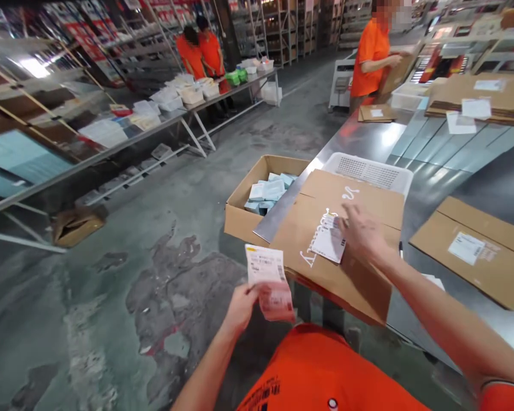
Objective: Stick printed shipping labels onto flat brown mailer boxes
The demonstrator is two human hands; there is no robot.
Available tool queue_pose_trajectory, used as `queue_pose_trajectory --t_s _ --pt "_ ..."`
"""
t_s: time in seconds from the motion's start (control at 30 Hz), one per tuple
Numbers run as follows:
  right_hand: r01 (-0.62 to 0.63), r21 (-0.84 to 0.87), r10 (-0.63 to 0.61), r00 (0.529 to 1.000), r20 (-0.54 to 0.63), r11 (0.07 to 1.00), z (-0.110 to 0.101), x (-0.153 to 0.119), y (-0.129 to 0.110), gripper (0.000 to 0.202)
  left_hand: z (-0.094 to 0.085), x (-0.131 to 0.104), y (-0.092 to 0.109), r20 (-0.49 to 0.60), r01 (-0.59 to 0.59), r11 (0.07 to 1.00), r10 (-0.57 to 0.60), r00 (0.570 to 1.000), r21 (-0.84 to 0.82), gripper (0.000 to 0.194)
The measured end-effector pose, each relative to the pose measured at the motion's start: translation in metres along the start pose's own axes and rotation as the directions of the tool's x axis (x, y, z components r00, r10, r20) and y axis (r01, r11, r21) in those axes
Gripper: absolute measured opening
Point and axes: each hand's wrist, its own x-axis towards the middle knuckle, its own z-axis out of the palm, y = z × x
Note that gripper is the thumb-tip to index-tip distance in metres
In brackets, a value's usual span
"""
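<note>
My left hand (241,305) pinches the edge of a printed paper sheet (268,274), which hangs over the floor left of the table. My right hand (362,231) is over a flat brown cardboard box (308,217) with white lettering, its fingers spread at the right edge of a white label (329,240). Whether the fingertips press on the label is too blurred to tell. The flattened box lies at the edge of the metal table (381,137), partly over a white perforated basket (368,171).
An open carton (244,214) of light blue boxes stands beside the table's left edge. Another labelled flat box (475,251) lies at the right, near a black marker (401,249). A person in orange (366,57) stands at the far end; two people work at the back left bench.
</note>
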Motion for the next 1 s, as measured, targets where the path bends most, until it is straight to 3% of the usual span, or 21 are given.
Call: queue_pose_trajectory --t_s 0.07,0.13,0.2,0.23,0.27,0.3,0.33,0.37,0.4,0.43,0.47,0.53,0.57,0.63,0.77,0.8,0.87,0.93,1.0 --pt "0.096 0.031 -0.097 0.995 0.019 0.995 0.017 -0.016 -0.024 0.050 0.007 0.016 0.014 -0.029 -0.146 0.987 0.148 0.989 0.071 0.037" --pt "0.240 0.049 -0.243 0.968 0.063 0.969 0.033 -0.040 -0.041 0.060 0.016 0.027 0.025 0.025 -0.241 0.960 0.240 0.971 0.145 0.036" --pt "0.429 0.119 -0.441 0.893 0.096 0.895 0.039 -0.065 -0.040 0.061 0.022 0.029 0.029 0.043 -0.245 0.958 0.241 0.970 0.148 0.037" --pt "0.458 0.154 -0.472 0.878 0.076 0.876 0.038 -0.076 -0.030 0.057 0.025 0.026 0.028 0.038 -0.207 0.971 0.204 0.978 0.117 0.040" --pt "0.405 0.177 -0.416 0.909 0.024 0.897 0.034 -0.086 -0.015 0.054 0.028 0.022 0.027 0.025 -0.146 0.987 0.144 0.989 0.063 0.044" --pt "0.263 0.200 -0.258 0.965 -0.050 0.944 0.029 -0.094 0.005 0.053 0.032 0.016 0.025 0.014 -0.072 0.997 0.072 0.997 -0.008 0.048" --pt "0.043 0.253 -0.014 0.993 -0.116 0.967 0.022 -0.102 0.029 0.055 0.039 0.008 0.023 0.017 0.004 0.996 -0.003 1.000 -0.084 0.051" --pt "-0.193 0.353 0.254 0.958 -0.136 0.915 0.014 -0.109 0.054 0.059 0.047 0.000 0.021 0.039 0.077 0.986 -0.072 0.997 -0.148 0.052" --pt "-0.375 0.489 0.470 0.879 -0.083 0.788 0.007 -0.116 0.079 0.064 0.057 -0.008 0.020 0.080 0.140 0.972 -0.127 0.989 -0.190 0.052" --pt "-0.481 0.629 0.600 0.800 0.029 0.611 -0.001 -0.124 0.103 0.069 0.068 -0.015 0.019 0.140 0.190 0.960 -0.163 0.977 -0.205 0.050" --pt "-0.519 0.746 0.653 0.742 0.152 0.416 -0.008 -0.132 0.125 0.072 0.080 -0.022 0.019 0.209 0.225 0.953 -0.182 0.961 -0.202 0.047" --pt "-0.458 0.882 0.675 0.687 0.270 0.114 -0.020 -0.147 0.157 0.071 0.104 -0.031 0.020 0.343 0.259 0.947 -0.184 0.921 -0.188 0.043" --pt "-0.406 0.912 0.697 0.669 0.258 0.053 -0.025 -0.153 0.166 0.068 0.115 -0.034 0.021 0.382 0.268 0.945 -0.181 0.906 -0.187 0.042" --pt "-0.375 0.926 0.710 0.664 0.233 0.047 -0.030 -0.160 0.167 0.061 0.133 -0.035 0.022 0.397 0.283 0.941 -0.191 0.898 -0.186 0.042" --pt "-0.484 0.869 0.391 0.824 0.411 0.105 -0.020 -0.150 0.123 0.044 0.153 -0.033 0.020 0.330 0.279 0.949 -0.219 0.918 -0.145 0.044" --pt "-0.476 0.871 0.330 0.847 0.416 0.123 -0.016 -0.146 0.112 0.042 0.156 -0.034 0.020 0.306 0.268 0.953 -0.217 0.927 -0.139 0.045" --pt "-0.436 0.890 0.330 0.866 0.375 0.135 -0.012 -0.141 0.106 0.041 0.158 -0.038 0.019 0.246 0.254 0.956 -0.213 0.946 -0.147 0.046" --pt "-0.411 0.905 0.427 0.841 0.333 0.105 -0.016 -0.144 0.127 0.041 0.157 -0.046 0.018 0.187 0.248 0.952 -0.215 0.959 -0.177 0.046" --pt "-0.391 0.916 0.560 0.780 0.279 0.089 -0.025 -0.156 0.175 0.044 0.157 -0.055 0.016 0.151 0.250 0.950 -0.224 0.963 -0.188 0.048"
